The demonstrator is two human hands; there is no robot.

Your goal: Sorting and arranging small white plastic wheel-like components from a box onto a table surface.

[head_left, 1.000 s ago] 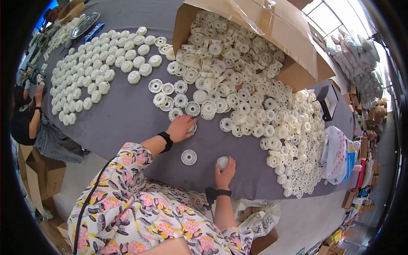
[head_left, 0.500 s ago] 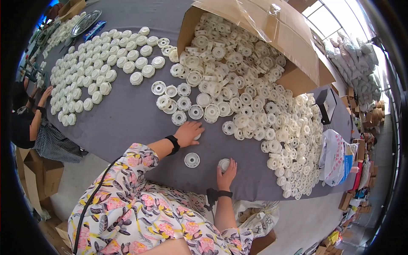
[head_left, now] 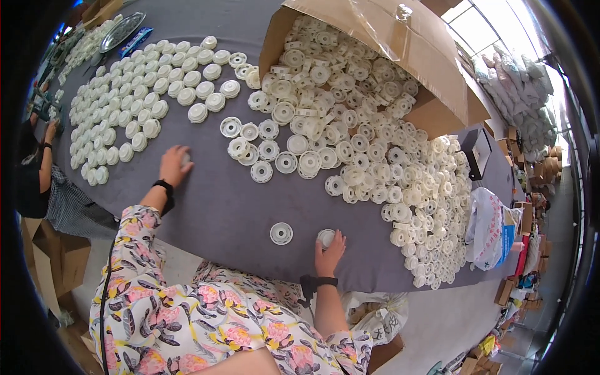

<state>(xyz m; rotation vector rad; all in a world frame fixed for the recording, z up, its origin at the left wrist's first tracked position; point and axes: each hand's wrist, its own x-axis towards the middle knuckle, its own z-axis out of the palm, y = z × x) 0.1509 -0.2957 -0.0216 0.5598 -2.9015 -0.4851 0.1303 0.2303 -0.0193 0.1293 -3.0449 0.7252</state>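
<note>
Bench (head_left: 219,206) with grey covering is seen below two bare hands. Near its front edge, a white round cap (head_left: 325,237) is gripped by the right hand (head_left: 330,251), between the thumb and the curved fingers, low upon the bench. Just beside this cap, on its left, one flanged plastic disc (head_left: 281,234) is laid flat and is touched by neither hand.

The left hand (head_left: 174,165) is placed well apart from the right one, over the left part of the bench, with the fingers partly bent. A small pale piece (head_left: 185,159) is partly seen at the fingertips; whether it is gripped or only touched cannot be told. Beyond this hand, rounded white wheels (head_left: 127,102) are arranged close together in many rows.

At the far middle, a cardboard box (head_left: 412,37) is laid on its side, and a heap of loose plastic rings (head_left: 375,150) is spread from its opening toward the right side. Near the heap, a black box (head_left: 479,153) and a white plastic bag (head_left: 487,228) are placed. At the far left, a metal tray (head_left: 123,31) is seen beside a blue packet (head_left: 135,42).
</note>
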